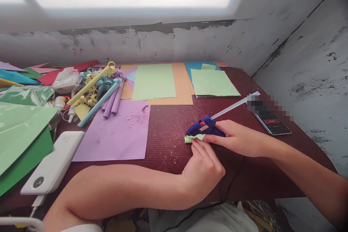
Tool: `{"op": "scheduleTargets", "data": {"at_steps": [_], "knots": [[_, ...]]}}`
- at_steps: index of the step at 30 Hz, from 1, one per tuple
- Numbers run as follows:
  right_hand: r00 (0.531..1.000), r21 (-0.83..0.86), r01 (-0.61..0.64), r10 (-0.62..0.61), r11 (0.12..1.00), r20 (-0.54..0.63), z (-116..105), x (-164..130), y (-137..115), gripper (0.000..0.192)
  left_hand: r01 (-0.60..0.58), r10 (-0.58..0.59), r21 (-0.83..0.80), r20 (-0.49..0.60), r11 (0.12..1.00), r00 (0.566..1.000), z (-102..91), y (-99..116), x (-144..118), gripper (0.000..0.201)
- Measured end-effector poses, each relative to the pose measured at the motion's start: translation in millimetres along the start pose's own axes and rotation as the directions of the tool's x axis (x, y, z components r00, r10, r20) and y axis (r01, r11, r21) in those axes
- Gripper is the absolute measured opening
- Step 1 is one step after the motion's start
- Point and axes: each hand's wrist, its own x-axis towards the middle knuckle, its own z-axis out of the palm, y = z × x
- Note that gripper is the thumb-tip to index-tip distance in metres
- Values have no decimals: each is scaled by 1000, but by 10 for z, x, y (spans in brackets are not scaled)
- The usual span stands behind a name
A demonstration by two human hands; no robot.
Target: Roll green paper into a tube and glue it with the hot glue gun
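Observation:
My right hand point(236, 137) is wrapped round a blue hot glue gun point(199, 127), with a long translucent glue stick point(235, 105) jutting from its back end. The gun's nozzle points left, right above the edge of a rolled light green paper tube point(189, 139) on the table. My left hand point(205, 170) has its fingertips pressed on that tube, holding it against the tabletop. Part of the tube is hidden behind my fingers and the gun; whether the nozzle touches the paper I cannot tell.
A purple sheet point(116, 137), light green sheets point(154, 81) and another light green stack point(214, 82) lie on the dark red table point(165, 127). Rolled purple tubes point(111, 99), a white power bank point(54, 163) and craft supplies are left. A phone point(272, 121) lies right.

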Motion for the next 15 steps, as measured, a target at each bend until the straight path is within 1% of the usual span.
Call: {"op": "scheduleTargets", "data": {"at_steps": [6, 15], "knots": [[1000, 4, -3, 3, 1000, -4, 0, -9, -12, 29, -22, 22, -9, 27, 1000, 999, -7, -9, 5, 38], [1000, 27, -12, 11, 1000, 13, -12, -30, -16, 30, 17, -17, 9, -26, 1000, 1000, 13, 15, -9, 41]]}}
